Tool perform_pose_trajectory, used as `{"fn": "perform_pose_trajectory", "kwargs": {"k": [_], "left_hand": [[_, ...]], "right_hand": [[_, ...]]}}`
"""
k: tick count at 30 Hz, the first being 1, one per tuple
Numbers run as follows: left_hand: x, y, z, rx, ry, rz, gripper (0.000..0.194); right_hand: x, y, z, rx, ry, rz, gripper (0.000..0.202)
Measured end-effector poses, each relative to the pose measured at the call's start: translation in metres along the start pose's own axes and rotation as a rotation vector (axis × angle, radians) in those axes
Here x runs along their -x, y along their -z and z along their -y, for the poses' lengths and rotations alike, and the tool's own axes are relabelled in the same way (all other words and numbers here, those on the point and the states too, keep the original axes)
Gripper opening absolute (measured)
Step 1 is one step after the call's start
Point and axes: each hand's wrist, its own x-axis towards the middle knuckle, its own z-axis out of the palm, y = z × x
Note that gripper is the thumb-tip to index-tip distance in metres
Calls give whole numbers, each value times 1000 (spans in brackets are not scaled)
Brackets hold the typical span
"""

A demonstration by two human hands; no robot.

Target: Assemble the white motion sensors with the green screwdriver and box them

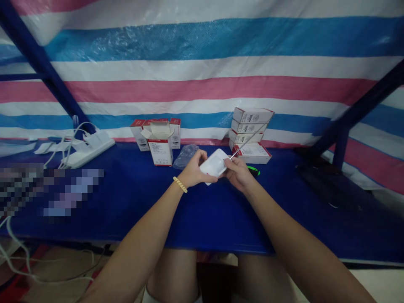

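Both hands meet over the middle of the table around a white, rounded plastic device (214,165), held tilted in the air. My left hand (195,170) grips its left side, thumb across the lower edge; a yellow bracelet circles that wrist. On the opposite side, my right hand (237,171) is closed at the right edge, thumb at the base of a thin metal rod (248,142). The rod slants up to the right; whether it is fixed to the device I cannot tell. Partly hidden behind the right hand lies a black and green object (253,170).
Left of the hands stands an opened red and white box (160,151) with closed boxes behind it. A crumpled clear plastic bag (186,156) lies beside it. More boxes (249,126) are stacked at right. A white power strip (91,148) with cables sits on the blue table (217,223).
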Motion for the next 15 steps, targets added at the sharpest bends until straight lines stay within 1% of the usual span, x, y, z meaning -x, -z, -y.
{"fn": "perform_pose_trajectory", "kwargs": {"k": [3, 5, 8, 11, 13, 15], "left_hand": [[-1, 1, 1, 3, 18, 25, 62], [-2, 1, 2, -9, 18, 8, 62], [-4, -1, 5, 7, -9, -85, 62], [-6, -4, 10, 64, -12, -174, 58], [-6, -4, 12, 102, 2, -175, 56], [-6, -4, 13, 121, 13, -150, 57]], "right_hand": [[0, -2, -2, 1, -5, 33, 46], [-1, -2, -2, 2, -1, 39, 42], [-4, 2, -3, -21, 14, -14, 40], [-5, 4, -1, -63, 27, -75, 37], [-5, 4, 1, -93, 14, -86, 35], [-5, 4, 3, -121, -19, -79, 34]]}}
